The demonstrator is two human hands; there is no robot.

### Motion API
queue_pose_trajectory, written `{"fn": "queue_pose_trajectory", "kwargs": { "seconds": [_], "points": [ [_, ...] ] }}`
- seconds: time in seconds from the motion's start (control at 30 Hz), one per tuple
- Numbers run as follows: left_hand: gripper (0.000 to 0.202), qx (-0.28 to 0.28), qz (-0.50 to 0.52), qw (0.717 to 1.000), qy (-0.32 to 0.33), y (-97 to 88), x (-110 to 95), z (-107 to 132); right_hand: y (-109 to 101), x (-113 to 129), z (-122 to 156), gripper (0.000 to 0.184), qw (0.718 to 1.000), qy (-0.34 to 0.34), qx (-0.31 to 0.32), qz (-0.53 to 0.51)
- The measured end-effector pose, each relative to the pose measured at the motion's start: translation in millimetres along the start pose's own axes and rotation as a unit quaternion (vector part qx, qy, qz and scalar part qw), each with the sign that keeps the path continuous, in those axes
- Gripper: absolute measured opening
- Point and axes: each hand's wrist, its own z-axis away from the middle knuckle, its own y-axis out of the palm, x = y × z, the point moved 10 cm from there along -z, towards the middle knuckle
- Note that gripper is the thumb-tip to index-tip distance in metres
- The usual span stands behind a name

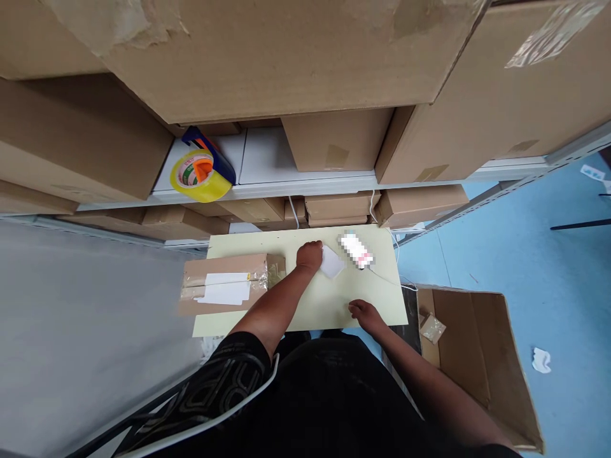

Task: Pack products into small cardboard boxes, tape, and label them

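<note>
My left hand is closed over the edge of a small white slip of paper, above the pale yellow tabletop. The rest of the slip sticks out to the right of my fist. My right hand hovers near the front edge of the table, its fingers loosely bent and a little apart, with nothing visible in them. A taped cardboard parcel with a white label on top lies to the left of my left forearm. Beyond the slip, to the right, is a blurred-out device with a cable.
Above the table, a shelf holds large cardboard boxes and a tape dispenser with yellow tape. An open carton stands at the right, a small taped box inside. Crumpled white paper lies on the blue floor.
</note>
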Motion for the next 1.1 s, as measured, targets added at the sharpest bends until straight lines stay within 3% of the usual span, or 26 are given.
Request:
{"fn": "queue_pose_trajectory", "kwargs": {
  "seconds": [0.13,0.27,0.4,0.57,0.7,0.8,0.9,1.0,1.1],
  "points": [
    [0.029,-0.031,-0.012,0.999,0.040,-19.1,-10.8,13.5,0.9,12.4,-4.5,0.038,1.000,-0.004,0.001,-0.003],
    [0.029,-0.080,-0.014,0.991,0.109,-36.6,-31.4,46.5,-4.8,43.4,-4.6,0.040,0.996,-0.036,-0.030,-0.081],
    [0.022,-0.068,0.032,0.975,0.211,-32.1,-58.5,96.2,-13.9,75.1,2.1,0.053,0.976,-0.043,-0.066,-0.204],
    [0.022,0.012,0.093,0.946,0.310,-14.1,-81.9,133.2,-20.3,90.7,5.3,0.047,0.975,-0.018,-0.090,-0.203],
    [0.028,0.028,0.087,0.934,0.344,-2.8,-87.4,117.8,-28.8,73.3,2.7,0.031,0.968,0.027,-0.152,-0.200],
    [0.044,0.005,0.028,0.956,0.291,12.3,-78.0,84.0,-27.0,61.1,0.6,0.028,0.958,0.042,-0.155,-0.237],
    [0.055,0.034,-0.039,0.972,0.227,40.4,-65.7,57.0,-22.8,48.6,0.5,0.029,0.943,0.075,-0.147,-0.288],
    [0.057,0.059,-0.061,0.976,0.199,60.2,-57.3,47.4,-19.7,31.6,0.9,0.025,0.921,0.117,-0.149,-0.341],
    [0.059,0.062,-0.058,0.976,0.202,66.7,-54.2,47.9,-10.4,5.8,2.5,0.018,0.895,0.167,-0.129,-0.393]
  ]
}}
